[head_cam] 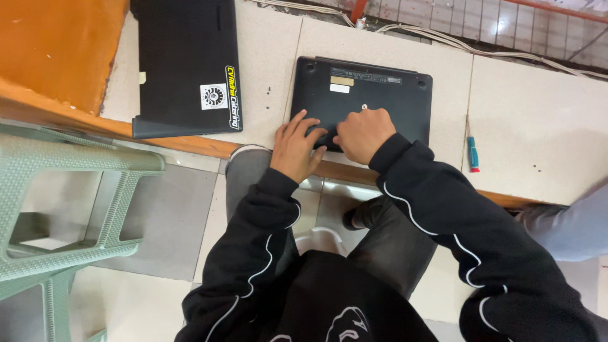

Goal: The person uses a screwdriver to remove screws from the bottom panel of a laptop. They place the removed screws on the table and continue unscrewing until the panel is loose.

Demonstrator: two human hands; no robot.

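Note:
A black laptop (361, 95) lies upside down on the pale worktop (532, 126), its underside with two small labels facing up. My left hand (296, 147) rests with fingers spread on its near left corner. Beside it, my right hand (363, 132) is curled into a loose fist on the near middle of the underside. The fingertips of that hand are hidden, so I cannot see whether it holds anything.
A second closed black laptop (187, 63) with stickers lies to the left. A screwdriver (472, 151) with a blue and red handle lies right of the open-bottomed laptop. A green plastic chair (63, 209) stands at left. Another person's grey sleeve (570, 221) shows at right. Cables (443, 39) run along the back.

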